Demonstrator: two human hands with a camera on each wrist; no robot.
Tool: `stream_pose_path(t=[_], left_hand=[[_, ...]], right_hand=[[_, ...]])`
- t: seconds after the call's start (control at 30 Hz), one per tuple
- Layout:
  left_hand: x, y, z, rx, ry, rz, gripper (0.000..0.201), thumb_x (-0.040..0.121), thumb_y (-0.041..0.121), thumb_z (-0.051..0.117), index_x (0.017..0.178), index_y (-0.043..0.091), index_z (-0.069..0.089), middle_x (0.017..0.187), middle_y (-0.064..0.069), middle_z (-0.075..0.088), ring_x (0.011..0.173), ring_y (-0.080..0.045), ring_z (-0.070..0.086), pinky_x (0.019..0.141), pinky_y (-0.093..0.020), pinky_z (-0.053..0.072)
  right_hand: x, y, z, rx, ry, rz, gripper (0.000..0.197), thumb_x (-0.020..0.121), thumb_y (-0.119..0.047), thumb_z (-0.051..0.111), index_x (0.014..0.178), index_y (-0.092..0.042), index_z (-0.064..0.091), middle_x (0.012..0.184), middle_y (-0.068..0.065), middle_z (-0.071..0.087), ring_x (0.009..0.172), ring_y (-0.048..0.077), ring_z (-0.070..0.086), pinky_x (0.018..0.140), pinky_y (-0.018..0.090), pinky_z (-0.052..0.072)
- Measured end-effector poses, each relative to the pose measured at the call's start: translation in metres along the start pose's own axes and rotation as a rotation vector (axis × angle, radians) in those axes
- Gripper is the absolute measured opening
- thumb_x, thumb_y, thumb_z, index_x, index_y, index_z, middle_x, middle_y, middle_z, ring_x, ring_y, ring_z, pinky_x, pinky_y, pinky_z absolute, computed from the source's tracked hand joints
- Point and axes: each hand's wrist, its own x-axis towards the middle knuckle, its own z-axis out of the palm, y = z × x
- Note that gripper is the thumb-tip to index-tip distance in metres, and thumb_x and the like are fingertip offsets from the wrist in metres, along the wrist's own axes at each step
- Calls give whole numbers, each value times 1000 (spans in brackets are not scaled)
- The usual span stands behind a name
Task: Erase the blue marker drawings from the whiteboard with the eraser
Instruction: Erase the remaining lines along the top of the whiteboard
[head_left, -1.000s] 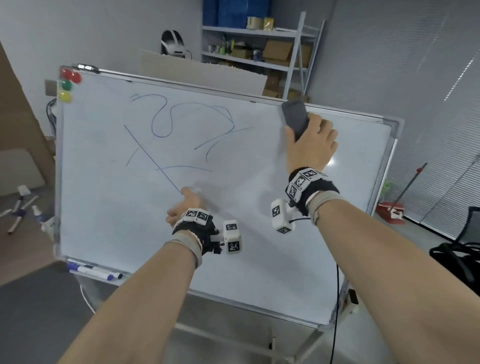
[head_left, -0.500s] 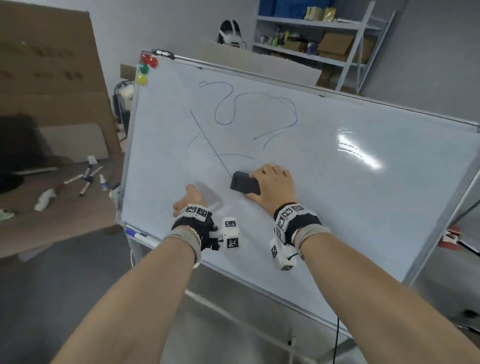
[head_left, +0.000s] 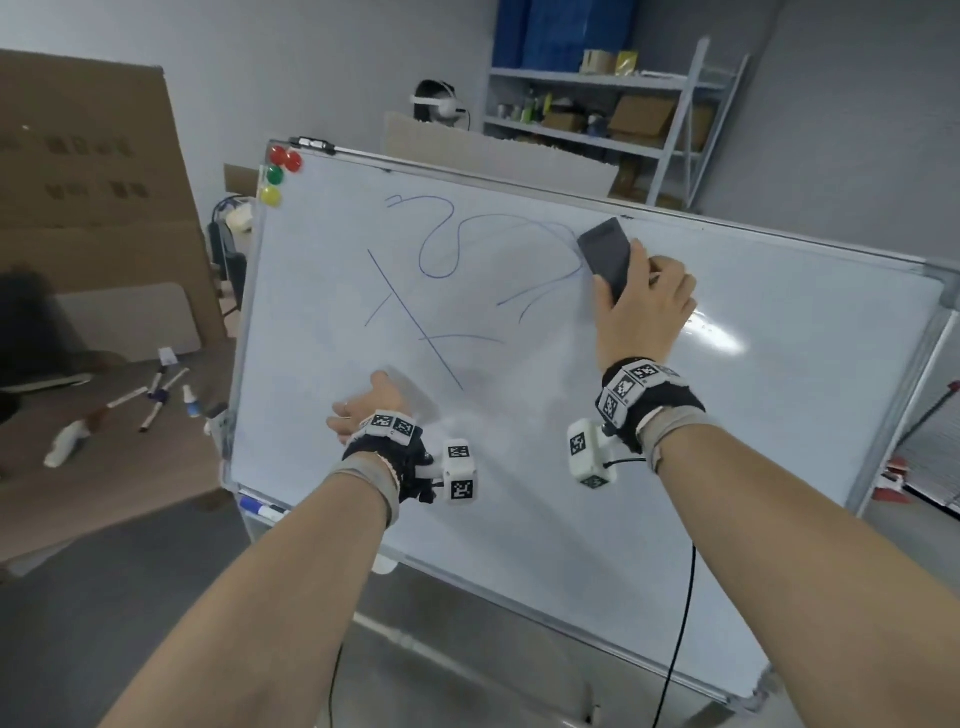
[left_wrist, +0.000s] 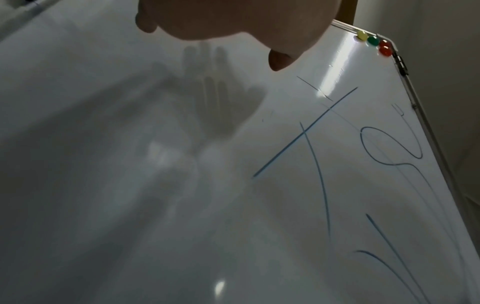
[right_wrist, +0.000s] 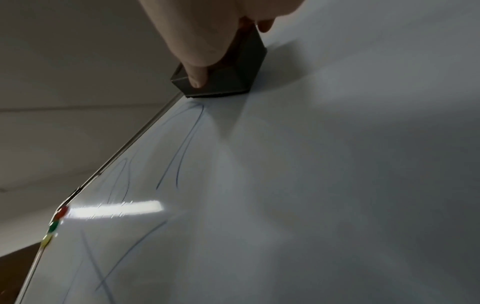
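Observation:
The whiteboard (head_left: 571, 493) stands tilted on its frame and carries blue marker drawings (head_left: 439, 249): a loop, curved strokes and a long diagonal line. My right hand (head_left: 641, 306) grips the dark eraser (head_left: 605, 254) and presses it flat on the board near the top edge, at the right end of the loop. In the right wrist view one fingertip (right_wrist: 197, 78) lies on the side of the eraser (right_wrist: 233, 76), whose felt meets the blue strokes (right_wrist: 182, 148). My left hand (head_left: 366, 408) is held low at the board beside the diagonal line's lower end, holding nothing; its reflection (left_wrist: 221, 107) shows straight fingers.
Red, green and yellow magnets (head_left: 278, 174) sit in the board's top left corner. Markers (head_left: 260, 508) lie in the tray at the lower left edge. A brown table (head_left: 104, 467) with markers and bottles stands to the left, a metal shelf (head_left: 623, 104) behind. A black cable (head_left: 680, 623) hangs from my right wrist.
My right hand carried the eraser from the top edge down to the diagonal line's lower end, then back up to the loop's right end. The left hand stayed low on the board.

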Motion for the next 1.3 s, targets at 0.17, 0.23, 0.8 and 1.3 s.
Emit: stream_pose_path(t=[0.17,0.23,0.8,1.3], left_hand=[[33,12,9,-52,53,39,80,90,48,50,153,5,26,160,-11,23,146,-33,24,118,-44,18],[42,16,12,-36,124,60,80,93,48,47,154,3,23,162,-12,19,149,-33,19,120,-45,14],[68,32,47,-61,153,135,74,92,44,47,150,3,27,163,-11,18,149,-30,16,120,-44,15],[125,39,32,-29,65,166,80,96,39,51,159,10,13,168,-6,5,153,-25,8,123,-36,7]], right_hand=[[-30,-32,36,88,-135,-372,54,79,-41,75,126,-19,63,108,10,57,100,33,51,84,42,38],[-48,-42,56,112,-203,-592,56,72,-43,81,121,-20,67,104,6,59,99,30,50,83,41,39],[-23,-47,63,82,105,-110,51,84,-47,67,127,-18,62,111,9,58,98,30,53,83,39,42],[-48,-102,100,49,-225,-334,55,82,-50,72,130,-26,61,114,1,60,104,28,52,86,45,45]])
